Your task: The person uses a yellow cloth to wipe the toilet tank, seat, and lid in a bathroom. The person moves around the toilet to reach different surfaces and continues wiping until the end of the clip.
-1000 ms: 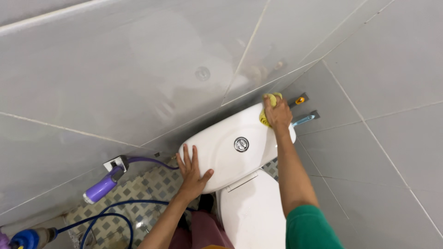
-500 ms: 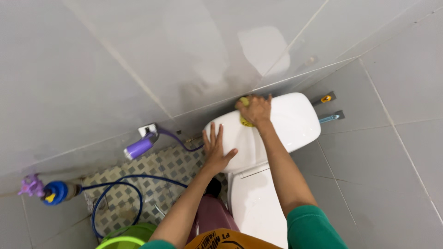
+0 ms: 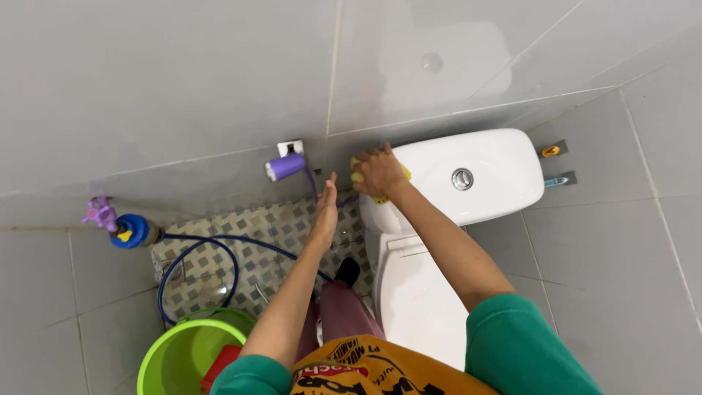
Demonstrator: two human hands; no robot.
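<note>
Head view: right hand (image 3: 379,173) closed around a yellow cloth (image 3: 380,184), pressed against the left end of the white toilet tank (image 3: 497,186). Left hand (image 3: 325,212) flat, fingers straight and together, empty, hanging just left of the tank over the patterned floor (image 3: 219,241). Farther left, purple sprayer (image 3: 287,167) on the wall, blue hose (image 3: 197,252), green bucket (image 3: 183,351).

Patterned grey mosaic tile floor (image 3: 219,241) below the left hand, dark blue coiled rubber hose (image 3: 191,257) lying on it left of that hand, round lime-green plastic bucket (image 3: 181,352) standing nearer the body, white ceramic toilet (image 3: 424,292) standing under the right forearm.
</note>
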